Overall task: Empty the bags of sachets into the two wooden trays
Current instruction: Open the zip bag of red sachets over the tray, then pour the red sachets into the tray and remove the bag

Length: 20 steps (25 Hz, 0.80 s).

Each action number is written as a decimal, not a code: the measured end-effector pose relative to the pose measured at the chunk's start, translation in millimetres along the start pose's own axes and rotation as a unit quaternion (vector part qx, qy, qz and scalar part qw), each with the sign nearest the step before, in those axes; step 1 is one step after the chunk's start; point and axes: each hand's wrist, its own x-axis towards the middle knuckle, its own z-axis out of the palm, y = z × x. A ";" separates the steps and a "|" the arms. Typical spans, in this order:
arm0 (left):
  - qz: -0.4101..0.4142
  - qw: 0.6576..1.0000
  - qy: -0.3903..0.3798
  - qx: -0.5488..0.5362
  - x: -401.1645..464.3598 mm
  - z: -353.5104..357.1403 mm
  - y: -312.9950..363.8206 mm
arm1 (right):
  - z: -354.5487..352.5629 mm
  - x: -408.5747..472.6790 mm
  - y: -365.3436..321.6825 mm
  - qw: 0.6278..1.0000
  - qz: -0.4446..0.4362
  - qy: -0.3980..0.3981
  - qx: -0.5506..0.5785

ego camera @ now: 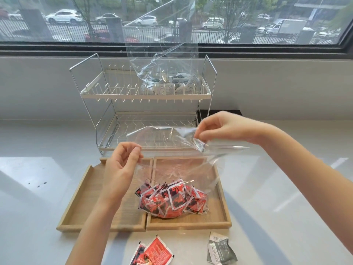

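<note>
The left hand (122,165) pinches one edge of a clear bag (183,163) between thumb and fingers; the right hand (215,129) pinches the opposite edge higher up. The bag's bottom, full of red sachets (170,201), rests across two wooden trays (82,190) set side by side on a white glossy counter (38,184). Loose sachets (152,253) lie near the front edge. Behind stands a white wire rack (114,95) holding a second bag (164,73), under a window (76,20) facing parked cars.

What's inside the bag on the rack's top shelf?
White and dark sachets sit piled at the bottom of the clear bag. Their print is too small to read.
</note>
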 end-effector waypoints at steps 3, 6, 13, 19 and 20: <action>-0.004 1.000 0.009 0.003 1.2 -2.1 -2.0 | -12.2 -3.1 -3.3 0.996 -0.031 0.066 0.058; -0.003 1.000 0.005 0.005 1.1 -1.1 -2.9 | -10.5 -3.7 5.6 0.997 0.017 0.050 0.048; -0.004 1.000 0.012 0.004 1.6 -0.2 -3.1 | -14.2 -18.8 23.6 0.995 0.094 -0.020 -0.035; -0.003 1.000 0.017 0.012 3.9 0.5 -4.3 | -39.6 -26.4 -1.1 0.991 -0.004 0.129 0.042; -0.001 1.000 0.016 0.015 4.3 1.0 -4.3 | -40.5 -25.5 -2.1 0.991 -0.003 0.130 0.029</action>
